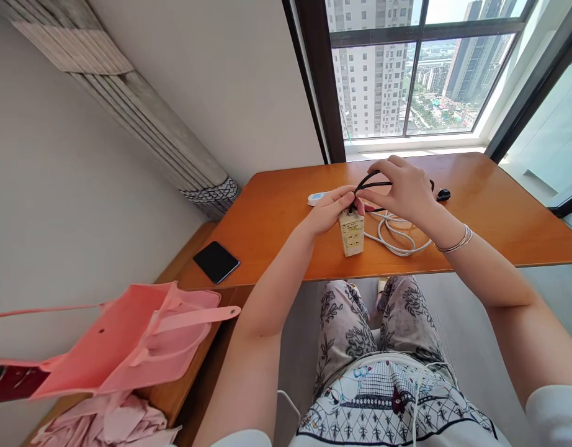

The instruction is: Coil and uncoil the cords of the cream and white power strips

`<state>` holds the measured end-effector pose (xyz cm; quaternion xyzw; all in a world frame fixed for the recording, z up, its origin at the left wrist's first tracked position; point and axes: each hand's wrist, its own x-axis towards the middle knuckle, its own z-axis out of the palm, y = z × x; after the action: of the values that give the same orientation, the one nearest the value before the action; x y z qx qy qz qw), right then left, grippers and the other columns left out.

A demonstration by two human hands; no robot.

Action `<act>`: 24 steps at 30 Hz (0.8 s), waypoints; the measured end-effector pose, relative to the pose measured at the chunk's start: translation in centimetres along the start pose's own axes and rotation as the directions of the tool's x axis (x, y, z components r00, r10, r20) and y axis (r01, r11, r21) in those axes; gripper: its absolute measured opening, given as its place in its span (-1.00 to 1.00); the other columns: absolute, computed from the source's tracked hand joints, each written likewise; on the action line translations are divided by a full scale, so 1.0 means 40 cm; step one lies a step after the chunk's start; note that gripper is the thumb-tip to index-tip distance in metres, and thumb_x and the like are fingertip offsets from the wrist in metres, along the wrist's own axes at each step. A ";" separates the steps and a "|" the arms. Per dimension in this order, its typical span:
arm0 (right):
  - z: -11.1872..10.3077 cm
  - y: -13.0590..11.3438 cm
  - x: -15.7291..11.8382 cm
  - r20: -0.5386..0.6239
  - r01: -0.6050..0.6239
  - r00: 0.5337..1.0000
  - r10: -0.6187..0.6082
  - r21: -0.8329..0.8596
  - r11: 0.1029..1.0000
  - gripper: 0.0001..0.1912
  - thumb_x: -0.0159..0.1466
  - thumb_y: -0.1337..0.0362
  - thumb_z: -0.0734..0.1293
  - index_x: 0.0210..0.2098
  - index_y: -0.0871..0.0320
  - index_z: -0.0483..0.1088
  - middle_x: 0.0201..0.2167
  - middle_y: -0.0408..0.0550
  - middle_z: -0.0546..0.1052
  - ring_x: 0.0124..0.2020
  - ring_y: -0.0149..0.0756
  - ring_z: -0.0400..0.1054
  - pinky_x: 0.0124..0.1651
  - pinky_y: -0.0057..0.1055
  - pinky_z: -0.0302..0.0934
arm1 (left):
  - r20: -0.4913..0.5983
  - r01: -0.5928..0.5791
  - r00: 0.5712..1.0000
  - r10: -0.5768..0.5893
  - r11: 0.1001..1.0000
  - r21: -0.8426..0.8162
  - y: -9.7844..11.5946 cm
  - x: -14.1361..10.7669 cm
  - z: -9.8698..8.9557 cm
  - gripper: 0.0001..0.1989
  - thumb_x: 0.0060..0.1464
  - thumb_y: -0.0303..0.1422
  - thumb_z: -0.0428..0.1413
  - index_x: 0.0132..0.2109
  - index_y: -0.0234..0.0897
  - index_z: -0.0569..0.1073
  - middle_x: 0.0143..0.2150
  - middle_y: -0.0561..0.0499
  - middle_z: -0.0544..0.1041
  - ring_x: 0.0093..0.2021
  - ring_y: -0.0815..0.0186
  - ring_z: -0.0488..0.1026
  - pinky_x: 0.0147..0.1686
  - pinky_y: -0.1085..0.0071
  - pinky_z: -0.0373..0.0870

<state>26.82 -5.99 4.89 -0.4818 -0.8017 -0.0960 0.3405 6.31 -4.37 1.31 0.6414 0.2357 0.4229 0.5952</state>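
Note:
A worn beige power strip [352, 234] hangs end-down near the desk's front edge, its socket holes facing me. From its upper end runs a black cable [370, 184], bent into a loop. My left hand [334, 208] is closed around the cable just above the strip, thumb against it. My right hand [400, 189] pinches the cable's loop between thumb and fingers. A black plug [443, 195] lies to the right of that hand. Below the hands a white cable [397, 250] lies loosely coiled. Partly behind my left hand is a white-and-blue device [316, 198].
The brown wooden desk [277, 217] stands against the window [420, 81]. A black tablet or phone [216, 262] rests at its left front corner. Left of me are an open pink bag [123, 347] and crumpled pink cloth [109, 422]. A gathered curtain [174, 130] hangs beyond.

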 end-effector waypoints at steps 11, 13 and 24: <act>0.016 0.058 0.014 0.046 0.081 0.995 -0.089 0.156 0.984 -0.60 0.44 0.02 0.22 0.01 0.12 0.55 -0.21 0.01 0.57 -0.24 -0.23 0.38 -0.20 -0.35 0.13 | -0.077 0.009 0.997 -0.018 0.994 -0.112 -0.005 0.018 0.013 -0.63 0.20 -0.07 0.27 -0.36 -0.26 0.42 -0.66 0.27 0.10 -0.67 0.51 0.12 -0.31 0.41 0.50; 0.022 0.080 0.012 -0.003 0.102 0.995 -0.102 0.111 0.989 -0.59 0.44 -0.01 0.23 -0.01 0.12 0.56 -0.22 0.03 0.55 -0.24 -0.22 0.38 -0.22 -0.34 0.13 | -0.093 0.027 0.995 -0.038 0.993 -0.114 -0.005 0.019 0.016 -0.65 0.22 -0.10 0.26 -0.36 -0.26 0.42 -0.65 0.26 0.10 -0.66 0.52 0.12 -0.33 0.43 0.50; 0.040 0.125 0.014 -0.173 0.177 0.975 -0.138 0.231 0.957 -0.61 0.46 0.02 0.21 0.00 0.04 0.60 -0.18 0.02 0.49 -0.20 -0.19 0.37 -0.15 -0.24 0.27 | -0.048 0.150 0.986 -0.158 0.978 -0.144 0.017 0.026 0.033 -0.64 0.26 -0.13 0.22 -0.39 -0.26 0.39 -0.66 0.24 0.13 -0.65 0.48 0.19 -0.30 0.39 0.52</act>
<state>30.13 -2.23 3.18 -0.3616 -0.8143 -0.0603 0.4501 7.82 -4.40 2.31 0.5651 0.2718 0.4098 0.6625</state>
